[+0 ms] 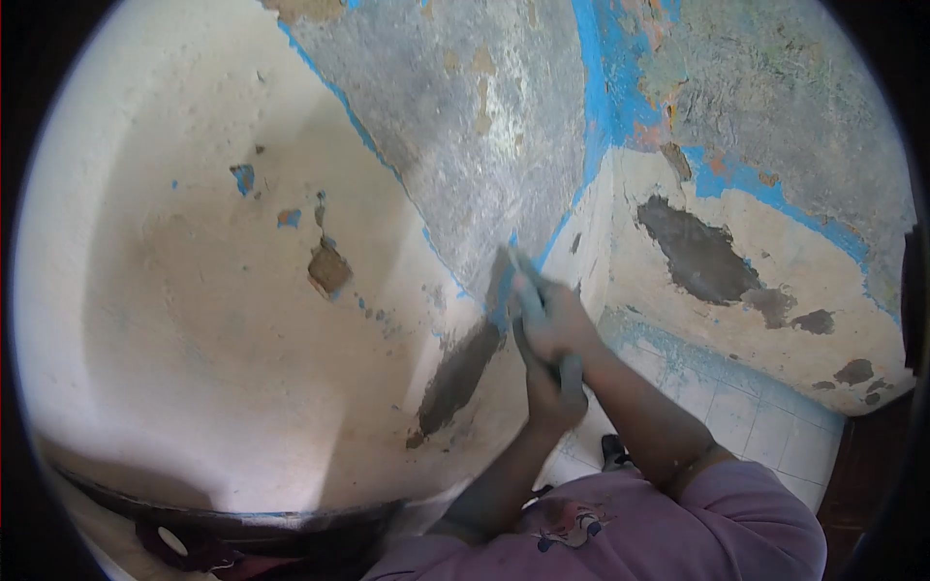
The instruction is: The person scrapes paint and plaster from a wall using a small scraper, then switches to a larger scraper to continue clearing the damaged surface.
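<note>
My right hand (pixel 552 320) is closed around a thin tool (pixel 517 259), its tip at the wall beside a blue paint strip. The blurred tip's shape is unclear. Just below, my left hand (pixel 556 395) is closed against the right hand's underside, thumb up; whatever it holds is hidden. Both hands look dusty grey. A dark grey patch (pixel 459 381) runs down the cream wall (pixel 223 320) left of the hands. Above them is a bare grey wall area (pixel 465 126) with blue edges.
The adjoining wall at right has a large dark patch (pixel 699 254) and smaller ones. White floor tiles (pixel 760 412) show below it. Dark brown wood (pixel 872 465) stands at lower right. Dark red cloth (pixel 199 552) lies at lower left.
</note>
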`<state>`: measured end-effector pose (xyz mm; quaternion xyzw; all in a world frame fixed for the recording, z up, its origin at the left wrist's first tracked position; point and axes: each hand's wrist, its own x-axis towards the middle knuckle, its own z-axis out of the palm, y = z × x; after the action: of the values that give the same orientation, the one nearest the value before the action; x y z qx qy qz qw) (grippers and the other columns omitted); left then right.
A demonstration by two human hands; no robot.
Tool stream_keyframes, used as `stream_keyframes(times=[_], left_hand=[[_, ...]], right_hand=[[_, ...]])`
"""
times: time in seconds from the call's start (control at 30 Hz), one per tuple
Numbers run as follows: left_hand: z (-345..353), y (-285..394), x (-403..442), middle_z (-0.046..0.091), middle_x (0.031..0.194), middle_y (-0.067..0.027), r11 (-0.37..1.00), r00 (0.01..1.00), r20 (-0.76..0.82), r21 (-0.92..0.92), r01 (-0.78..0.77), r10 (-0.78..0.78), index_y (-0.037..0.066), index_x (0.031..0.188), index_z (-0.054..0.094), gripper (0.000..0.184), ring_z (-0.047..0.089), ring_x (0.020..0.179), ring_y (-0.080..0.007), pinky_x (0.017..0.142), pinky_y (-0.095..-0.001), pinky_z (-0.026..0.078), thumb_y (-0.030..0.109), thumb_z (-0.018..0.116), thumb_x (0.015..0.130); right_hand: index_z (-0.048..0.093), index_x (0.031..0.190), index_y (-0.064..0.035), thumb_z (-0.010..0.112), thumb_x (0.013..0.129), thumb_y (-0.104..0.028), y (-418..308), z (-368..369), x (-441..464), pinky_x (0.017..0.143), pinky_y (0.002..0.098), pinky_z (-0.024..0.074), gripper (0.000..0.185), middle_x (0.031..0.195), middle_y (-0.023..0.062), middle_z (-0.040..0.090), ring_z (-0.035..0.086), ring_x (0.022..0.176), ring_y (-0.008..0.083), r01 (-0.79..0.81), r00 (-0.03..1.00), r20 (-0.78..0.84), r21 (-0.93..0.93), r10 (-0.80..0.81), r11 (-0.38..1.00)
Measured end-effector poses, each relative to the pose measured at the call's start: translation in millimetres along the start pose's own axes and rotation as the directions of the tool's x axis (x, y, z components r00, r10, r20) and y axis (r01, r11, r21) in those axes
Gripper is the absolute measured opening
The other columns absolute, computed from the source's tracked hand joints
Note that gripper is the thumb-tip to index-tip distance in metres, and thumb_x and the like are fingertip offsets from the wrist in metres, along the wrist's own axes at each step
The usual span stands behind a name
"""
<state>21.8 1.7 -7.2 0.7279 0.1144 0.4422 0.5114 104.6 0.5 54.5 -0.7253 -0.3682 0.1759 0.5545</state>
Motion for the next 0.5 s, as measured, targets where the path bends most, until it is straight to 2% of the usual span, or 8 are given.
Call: stream_keyframes(times=[0.03,0.07,0.1,0.17,0.3,0.37,0.4,0.5], left_hand=[[-2,3,-1,0.035,0.126,-0.0258,0.985,0.985,-0.011,-0.006,-0.173,0.173,-0.009,0.133,0.009,0.069,0.042,0.115,-0.0319,0.095,-0.0348,0.034,0.03,0.043,0.088],[6,-24,-7,0.042,0.121,-0.0183,0.995,0.992,-0.109,-0.067,-0.068,0.061,-0.007,0.13,0.02,0.056,0.044,0.11,-0.0236,0.091,-0.0334,0.037,0.031,0.035,0.092],[3,-27,-6,0.042,0.121,-0.0183,0.996,0.993,-0.104,-0.064,-0.061,0.055,-0.007,0.13,0.02,0.056,0.044,0.11,-0.0236,0.091,-0.0334,0.037,0.031,0.035,0.092],[-3,-29,-2,0.04,0.123,-0.0174,0.986,0.991,0.018,-0.091,0.137,-0.136,-0.007,0.129,0.022,0.057,0.043,0.111,-0.0237,0.092,-0.0341,0.036,0.034,0.035,0.092],[1,-26,-11,0.041,0.122,-0.0175,0.998,0.998,-0.021,-0.015,0.064,-0.064,-0.007,0.128,0.025,0.055,0.044,0.11,-0.0237,0.091,-0.0337,0.036,0.034,0.035,0.092],[0,-22,-1,0.043,0.12,-0.0165,0.987,0.99,-0.039,-0.1,0.128,-0.132,-0.007,0.127,0.027,0.054,0.046,0.107,-0.0227,0.089,-0.0328,0.038,0.034,0.036,0.092],[0,-20,-5,0.044,0.118,-0.0161,0.973,0.981,-0.044,-0.144,0.18,-0.188,-0.006,0.127,0.027,0.054,0.047,0.105,-0.0221,0.087,-0.0324,0.039,0.034,0.036,0.092],[1,-21,6,0.03,0.132,-0.0222,0.928,0.963,0.038,-0.261,0.266,-0.265,-0.007,0.134,0.013,0.071,0.037,0.12,-0.0293,0.096,-0.035,0.033,0.039,0.044,0.089]], right_hand=[[0.042,0.13,-0.0134,0.036,0.09,-0.038,19,15,3,0.082,0.0417,0.045,0.046,0.096,0.0279,0.058,0.055,0.095,0.043,0.13,0.99,-0.042,-0.06,-0.133,0.99],[0.042,0.13,-0.0133,0.037,0.09,-0.038,30,23,6,0.081,0.0419,0.0452,0.047,0.095,0.0277,0.059,0.056,0.094,0.0427,0.247,0.964,-0.073,-0.124,-0.257,0.961],[0.042,0.13,-0.0133,0.037,0.09,-0.038,24,20,6,0.081,0.0419,0.0452,0.047,0.095,0.0277,0.059,0.056,0.094,0.0427,0.24,0.965,-0.074,-0.119,-0.25,0.963],[0.04,0.131,-0.0159,0.037,0.09,-0.038,4,9,8,0.081,0.0432,0.0447,0.047,0.097,0.0279,0.058,0.055,0.094,0.0429,-0.062,0.998,0.001,-0.051,0.062,0.997],[0.043,0.13,-0.0166,0.037,0.09,-0.038,6,5,-4,0.082,0.0443,0.0443,0.045,0.099,0.0284,0.057,0.055,0.096,0.0427,-0.069,0.997,0.035,0.01,0.069,0.998],[0.04,0.13,-0.0066,0.036,0.091,-0.039,12,12,-3,0.089,0.039,0.041,0.051,0.102,0.0302,0.056,0.052,0.104,0.0419,0.191,0.982,0.005,-0.034,-0.191,0.981],[0.039,0.131,-0.0099,0.036,0.091,-0.039,-2,8,10,0.089,0.039,0.0412,0.05,0.102,0.03,0.056,0.053,0.103,0.0411,-0.056,0.996,0.055,-0.132,0.064,0.99],[0.039,0.132,-0.0125,0.036,0.091,-0.037,1,2,16,0.088,0.0382,0.0418,0.048,0.101,0.0303,0.056,0.053,0.102,0.0407,-0.104,0.994,0.027,-0.051,0.106,0.993]])
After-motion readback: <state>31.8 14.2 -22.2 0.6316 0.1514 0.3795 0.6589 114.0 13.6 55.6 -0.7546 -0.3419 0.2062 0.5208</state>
